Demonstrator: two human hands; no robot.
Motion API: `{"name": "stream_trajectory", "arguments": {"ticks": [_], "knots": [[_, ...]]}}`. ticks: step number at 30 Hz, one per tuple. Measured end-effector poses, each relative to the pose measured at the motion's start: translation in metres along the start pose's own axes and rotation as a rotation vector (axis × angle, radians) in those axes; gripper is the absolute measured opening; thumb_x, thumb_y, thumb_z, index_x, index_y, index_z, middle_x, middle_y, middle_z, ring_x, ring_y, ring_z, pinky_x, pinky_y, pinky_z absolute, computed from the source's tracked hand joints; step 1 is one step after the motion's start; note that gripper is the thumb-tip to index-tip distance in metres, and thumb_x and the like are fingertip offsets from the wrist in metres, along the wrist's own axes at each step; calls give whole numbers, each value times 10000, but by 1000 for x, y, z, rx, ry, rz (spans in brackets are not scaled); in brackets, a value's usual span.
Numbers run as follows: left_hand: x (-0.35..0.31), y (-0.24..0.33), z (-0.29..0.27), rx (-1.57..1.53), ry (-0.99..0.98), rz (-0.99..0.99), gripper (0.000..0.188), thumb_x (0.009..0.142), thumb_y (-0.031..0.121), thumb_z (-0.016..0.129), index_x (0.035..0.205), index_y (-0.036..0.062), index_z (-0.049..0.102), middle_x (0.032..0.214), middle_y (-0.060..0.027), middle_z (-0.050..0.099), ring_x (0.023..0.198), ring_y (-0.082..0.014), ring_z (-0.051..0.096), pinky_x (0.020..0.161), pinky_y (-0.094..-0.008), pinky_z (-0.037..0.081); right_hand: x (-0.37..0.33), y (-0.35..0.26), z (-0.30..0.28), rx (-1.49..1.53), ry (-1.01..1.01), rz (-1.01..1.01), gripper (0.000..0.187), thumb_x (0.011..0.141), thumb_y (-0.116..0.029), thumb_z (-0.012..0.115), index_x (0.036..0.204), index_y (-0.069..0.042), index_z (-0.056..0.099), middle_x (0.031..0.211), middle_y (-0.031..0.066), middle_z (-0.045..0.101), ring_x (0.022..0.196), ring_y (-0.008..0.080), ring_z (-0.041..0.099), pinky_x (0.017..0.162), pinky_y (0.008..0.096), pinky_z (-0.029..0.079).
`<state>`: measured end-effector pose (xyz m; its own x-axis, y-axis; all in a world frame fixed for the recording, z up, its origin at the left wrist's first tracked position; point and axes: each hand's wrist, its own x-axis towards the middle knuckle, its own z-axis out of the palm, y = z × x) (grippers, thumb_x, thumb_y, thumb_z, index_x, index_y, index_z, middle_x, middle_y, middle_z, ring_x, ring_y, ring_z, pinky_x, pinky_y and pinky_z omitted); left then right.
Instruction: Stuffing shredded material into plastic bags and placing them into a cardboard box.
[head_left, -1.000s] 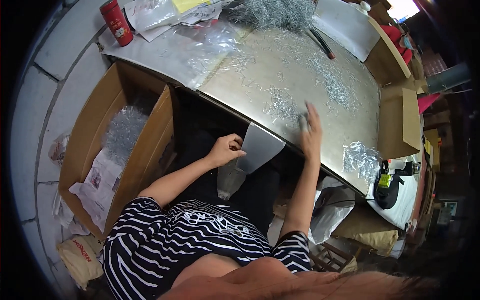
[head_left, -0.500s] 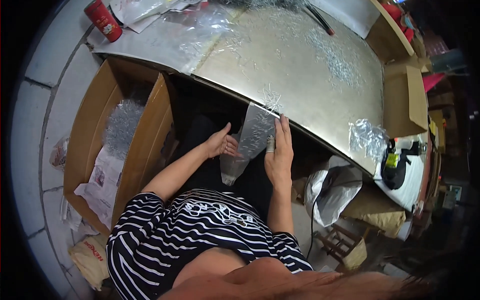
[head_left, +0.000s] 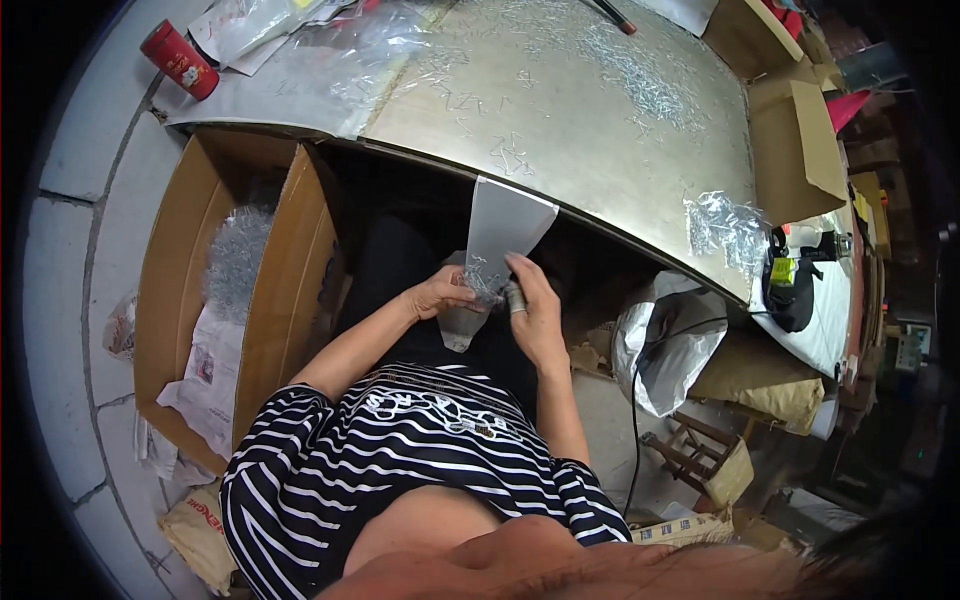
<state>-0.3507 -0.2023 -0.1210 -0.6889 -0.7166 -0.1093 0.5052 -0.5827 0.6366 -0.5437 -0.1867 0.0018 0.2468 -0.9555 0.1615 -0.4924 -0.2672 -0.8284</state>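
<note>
- Could spill thin, silvery metal pins (head_left: 484, 281) around the clear, tapered plastic bag (head_left: 460, 326), just below frame centre, given a slack mouth; grasping its top with the left hand (head_left: 438, 293), thumb in front.
- Could prick or snag among the pins, being tangled; cupping inward with the right hand (head_left: 538, 308), fingers bent (one of them wrapped), cannot tell whether clutching any.
- Could lose some over the sides of the white, tapering sheet (head_left: 508, 222), above centre, through brisk sweeping.

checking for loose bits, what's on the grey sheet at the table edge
Thin metal pieces lie bunched at the grey sheet's lower end, between left hand and right hand. Whatever they cover can't be seen.
</note>
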Motion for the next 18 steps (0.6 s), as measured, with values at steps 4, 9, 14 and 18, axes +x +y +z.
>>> {"name": "stream_trajectory", "arguments": {"ticks": [4, 9, 14, 18], "knots": [[-2, -4, -2, 184, 206, -124, 464, 735, 44, 771, 1155, -5, 579, 1038, -101, 671, 890, -182, 681, 767, -308, 573, -3, 7, 13, -152, -371, -3, 476, 761, 65, 530, 1228, -24, 549, 1199, 195, 579, 1149, 377, 533, 951, 427, 461], [-3, 1, 13, 269, 322, -144, 405, 716, 6, 778, 1083, -3, 606, 968, -85, 675, 825, -157, 675, 717, -294, 563, 1, 4, 14, -102, -192, 85, 341, 778, -4, 582, 1117, -18, 616, 1029, 177, 614, 1045, 365, 570, 862, 447, 481], [-14, -31, -28, 414, 229, -147, 322, 875, 96, 670, 1176, -8, 622, 1043, -97, 686, 865, -160, 680, 732, -311, 580, -1, 25, 39, -166, -375, 24, 280, 812, -56, 585, 1081, -26, 659, 1057, 187, 652, 977, 379, 623, 855, 434, 505], [-11, 3, 12, 67, 154, -323, 440, 992, 336, 530, 1254, -13, 587, 1098, -113, 680, 909, -169, 685, 695, -294, 598, 2, 23, -1, 6, -117, 170, 269, 850, -91, 617, 1101, -9, 663, 1033, 194, 681, 950, 354, 662, 832, 406, 518]]}}
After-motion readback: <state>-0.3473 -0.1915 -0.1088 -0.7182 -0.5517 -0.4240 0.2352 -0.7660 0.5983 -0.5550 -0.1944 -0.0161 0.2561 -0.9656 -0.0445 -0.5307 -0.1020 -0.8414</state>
